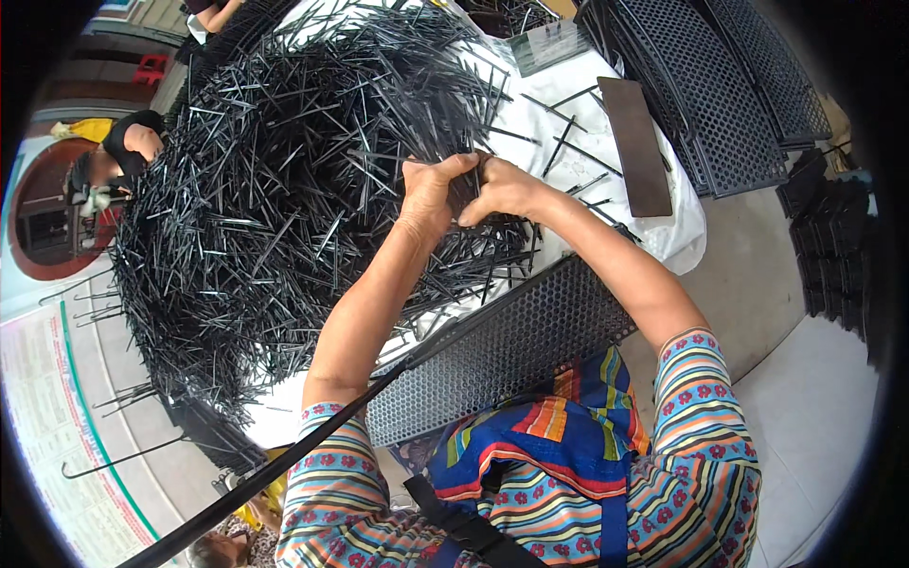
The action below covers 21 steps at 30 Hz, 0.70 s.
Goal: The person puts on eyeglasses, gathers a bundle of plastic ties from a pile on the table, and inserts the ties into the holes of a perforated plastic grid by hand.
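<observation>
A huge heap of thin, pointed black sticks [237, 189] covers most of the white-covered table in front of me. Near the heap's right side, my left hand [431, 194] and my right hand [504, 189] come together. Both are closed round a bundle of the black sticks [440, 123], its far end fanning out blurred against the pile. The bundle's near end shows between my palms. Several loose sticks [568, 142] lie scattered on the white cover [559, 104] to the right of my right hand.
A perforated black tray [473, 369] leans between me and the table. A dark brown board [634, 147] lies at the right, near a clear box [549, 47]. Large perforated trays [701, 95] and stacked black parts [833, 246] stand farther right. Other people sit at the left.
</observation>
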### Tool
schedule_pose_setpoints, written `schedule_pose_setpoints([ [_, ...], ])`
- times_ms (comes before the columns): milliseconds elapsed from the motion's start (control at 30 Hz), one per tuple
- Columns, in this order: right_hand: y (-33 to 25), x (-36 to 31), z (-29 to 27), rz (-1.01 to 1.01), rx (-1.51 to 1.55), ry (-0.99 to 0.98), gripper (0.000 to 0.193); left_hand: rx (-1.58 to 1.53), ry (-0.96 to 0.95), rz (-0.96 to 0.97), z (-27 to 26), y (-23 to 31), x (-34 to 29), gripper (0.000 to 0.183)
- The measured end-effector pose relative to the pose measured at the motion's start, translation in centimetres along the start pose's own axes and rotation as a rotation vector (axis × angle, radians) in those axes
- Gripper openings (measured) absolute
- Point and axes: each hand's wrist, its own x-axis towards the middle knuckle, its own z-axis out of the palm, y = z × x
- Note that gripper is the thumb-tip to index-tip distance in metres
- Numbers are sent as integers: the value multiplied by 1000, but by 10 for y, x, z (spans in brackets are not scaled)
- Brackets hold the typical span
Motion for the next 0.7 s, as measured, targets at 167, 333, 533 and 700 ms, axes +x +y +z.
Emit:
schedule_pose_setpoints([
  [167,27,-15,-44,140,514,69,38,-87,-164,-139,-16,17,2,26],
  [333,28,3,-41,177,918,-52,70,-80,-462,-291,-23,17,-3,54],
  [533,9,47,-33,-110,1138,-102,74,-212,-674,-499,-35,-4,-1,53],
  [700,-8,64,-49,5,983,204,34,-221,-702,-530,-31,-4,4,59],
])
